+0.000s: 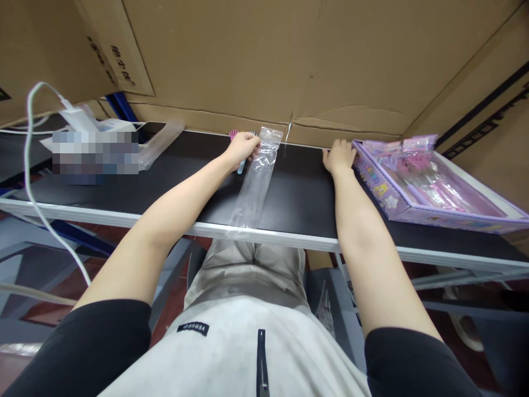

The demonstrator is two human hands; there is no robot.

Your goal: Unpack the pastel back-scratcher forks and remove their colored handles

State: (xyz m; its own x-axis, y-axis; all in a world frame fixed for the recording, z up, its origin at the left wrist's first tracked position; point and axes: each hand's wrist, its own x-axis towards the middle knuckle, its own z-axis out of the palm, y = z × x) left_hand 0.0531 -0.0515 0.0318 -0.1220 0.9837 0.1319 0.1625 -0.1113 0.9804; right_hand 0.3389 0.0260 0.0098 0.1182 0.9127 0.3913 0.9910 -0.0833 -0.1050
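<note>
My left hand (243, 149) is at the back of the black table, its fingers pinched at the upper left edge of a long clear zip bag (257, 184). The bag lies flat, its lower end reaching the table's front edge. Partly hidden under that hand are small toothed pieces in pink and other colours and a light blue handle (241, 167); their kind is unclear. My right hand (341, 157) rests palm down near the table's back edge, fingers spread, beside the left corner of a purple display box (392, 201).
Inside the purple box are bagged pink and purple items (430, 176). Another clear bag (161, 144) lies at left, by a blurred-out object (95, 154) and a white charger (78, 118) with a hanging cable (31, 165). Cardboard (268, 60) walls the back.
</note>
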